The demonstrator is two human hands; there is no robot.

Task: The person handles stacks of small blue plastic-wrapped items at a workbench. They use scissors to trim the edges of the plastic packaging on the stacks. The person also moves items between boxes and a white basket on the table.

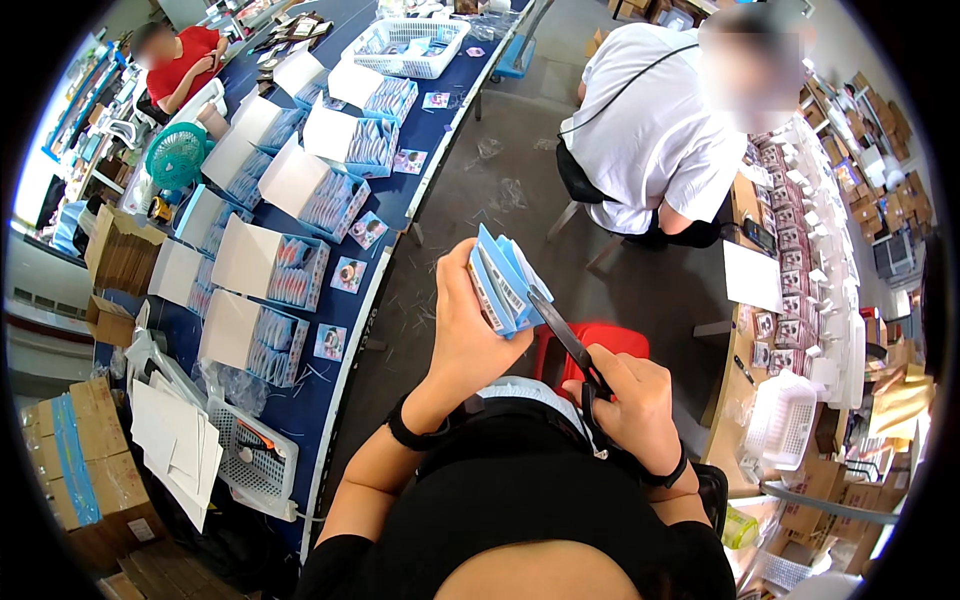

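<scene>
My left hand (462,325) is closed around a small bunch of flat blue packets (503,280), held upright and slightly fanned at chest height. In my right hand (636,402) is a pair of black-handled scissors (572,345), my fingers wrapped round the handles. The blades point up and to the left, their tips against or just in front of the packets' right edge. Whether they cut into a packet I cannot tell. Both hands are above my lap, between the two tables.
On the left, a blue table (345,285) bears several open white boxes (243,255) of packets, a white basket (355,50) and a green fan (176,155). A seated person in white (640,120) works at the right table; another person in red (190,60) sits far left. Behind my hands stands a red stool (620,342).
</scene>
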